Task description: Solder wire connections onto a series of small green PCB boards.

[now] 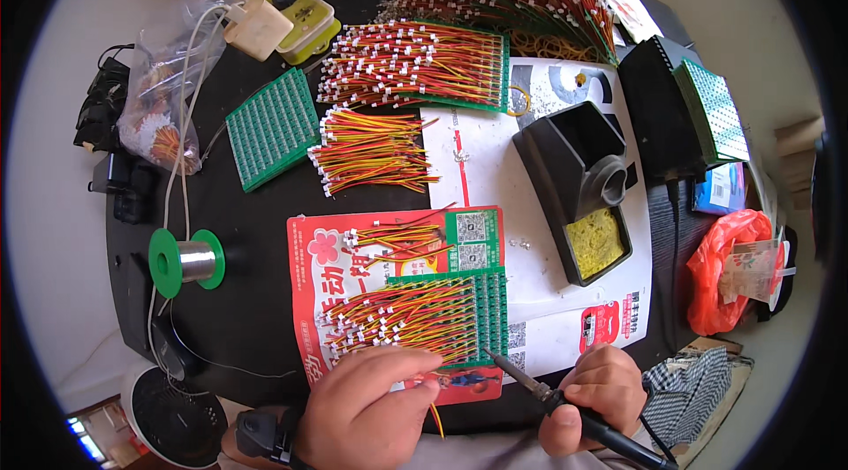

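Note:
My right hand is closed around the handle of a soldering iron. The iron's tip points up and left, at the lower right part of a green circuit board panel. Red and yellow wires with white plugs stand in rows on the panel and lean left. My left hand has its fingers pinched together by the panel's near edge. From under them a short red and yellow wire pokes out, its rest hidden by the fingers. A few loose wires lie just beyond the panel.
Behind the panel lie a bundle of wires, a wired board and stacked bare boards. A black iron stand with yellow sponge is at right. Left stands a solder spool; far right, a red bag.

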